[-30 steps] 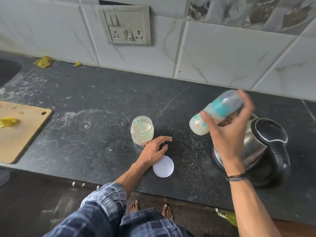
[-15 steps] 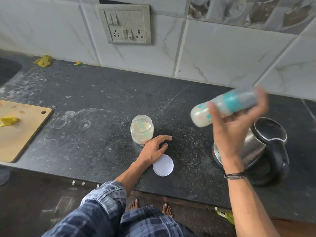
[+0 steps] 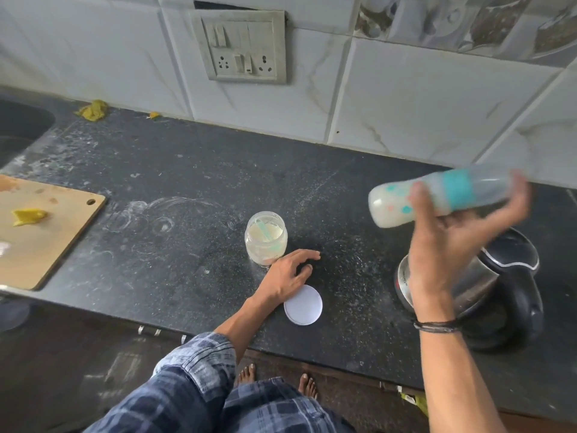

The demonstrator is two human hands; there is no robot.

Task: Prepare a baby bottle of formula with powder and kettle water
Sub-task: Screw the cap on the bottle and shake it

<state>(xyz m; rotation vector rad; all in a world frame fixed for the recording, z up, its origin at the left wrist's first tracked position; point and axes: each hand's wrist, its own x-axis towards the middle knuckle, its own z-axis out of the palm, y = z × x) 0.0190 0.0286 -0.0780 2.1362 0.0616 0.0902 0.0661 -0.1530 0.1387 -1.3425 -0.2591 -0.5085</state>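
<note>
Bottle, capped and milky, was held sideways aloft near the kettle by the right hand curled round it, left hand resting relaxed on the table beside the powder jar; mixing well probably needed firm, even shakes and a tight cap.

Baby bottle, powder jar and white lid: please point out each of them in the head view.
baby bottle [image 3: 387,210]: head view, on its milky lower end, left of the holding fingers.
powder jar [image 3: 265,251]: head view, on its glass side wall.
white lid [image 3: 304,306]: head view, on the middle of its flat top.
</note>
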